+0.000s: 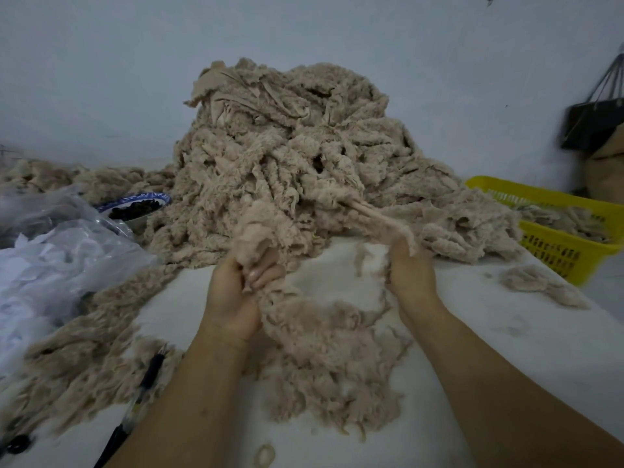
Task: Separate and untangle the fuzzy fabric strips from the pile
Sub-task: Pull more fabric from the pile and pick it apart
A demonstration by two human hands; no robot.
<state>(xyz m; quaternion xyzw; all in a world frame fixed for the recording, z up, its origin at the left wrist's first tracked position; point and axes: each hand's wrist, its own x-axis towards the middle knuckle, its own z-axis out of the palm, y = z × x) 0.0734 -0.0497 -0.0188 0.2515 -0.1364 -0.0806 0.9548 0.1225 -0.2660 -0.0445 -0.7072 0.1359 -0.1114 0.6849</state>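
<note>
Left grip [243, 292]: fingers curled tight round a bunched strip [260, 224] that runs up into the pile [287, 146]. Right grip [410, 268]: pinching a thin taut strip [374, 216], its other end caught in the pile. The pile sits mid-table [506, 349], against the far edge. Loose clump [320, 349] lies between the forearms by the near edge. Yellow basket [553, 246] at the right edge, plastic bag [50, 265] at the left edge.

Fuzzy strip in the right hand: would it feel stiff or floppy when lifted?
Probably floppy: the strip twists thin above the right hand gripping it. Likely light, being fluffy. May snag: its far end runs into the tangled pile.
</note>
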